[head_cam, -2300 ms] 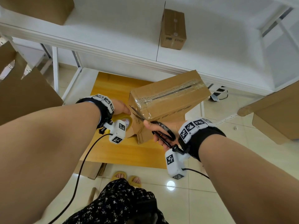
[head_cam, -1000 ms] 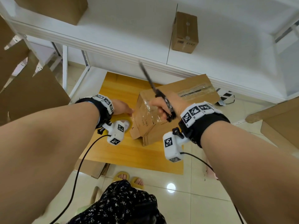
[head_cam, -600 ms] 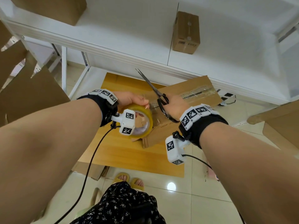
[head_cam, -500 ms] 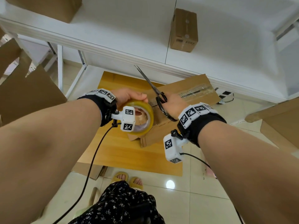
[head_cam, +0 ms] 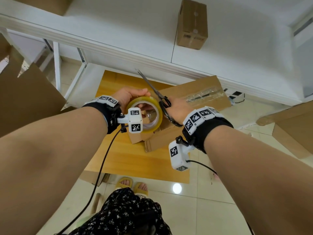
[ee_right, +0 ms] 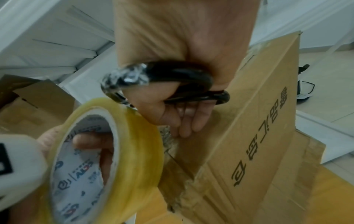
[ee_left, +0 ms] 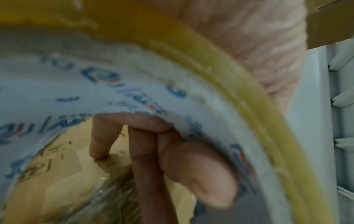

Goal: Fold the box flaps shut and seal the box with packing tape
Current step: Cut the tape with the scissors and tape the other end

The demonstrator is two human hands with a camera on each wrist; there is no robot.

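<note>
A closed brown cardboard box with clear tape along its top seam lies tilted on a yellow wooden board; its printed side shows in the right wrist view. My left hand grips a yellowish tape roll, fingers curled through its white core. The roll is held against the box's near end. My right hand holds black-handled scissors, fingers through the loops, blades pointing up and away. Its fingertips touch the box end beside the roll.
A white table stands behind, with a small sealed carton on it. Flattened cardboard leans at the left. Another open box sits at the right. My sandalled feet stand on the tiled floor below.
My left hand picked the tape roll up off the board and brought it to the box's near end. My right hand swung the scissors from cutting at the box to pointing upward.
</note>
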